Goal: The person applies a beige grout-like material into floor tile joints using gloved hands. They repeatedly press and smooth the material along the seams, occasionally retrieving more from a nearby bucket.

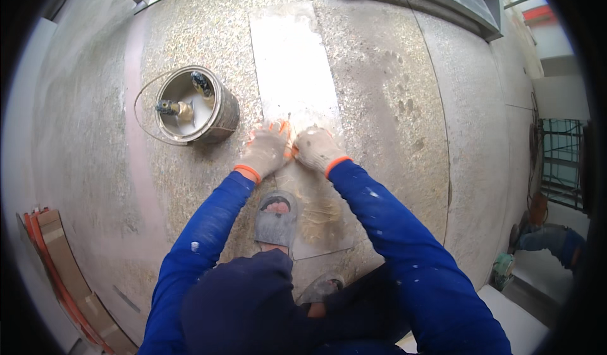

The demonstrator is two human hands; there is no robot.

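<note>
Dusty speckled floor (395, 159), long pale board (292, 61), grey bucket (226, 116)

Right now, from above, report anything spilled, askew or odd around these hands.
A patchy yellowish-brown smear stands out on the near part of the long, flat, pale panel, just right of the forward grey open-toed sandal; the far part looks whiter and more even. Whether it is a spill, I cannot tell.
</note>
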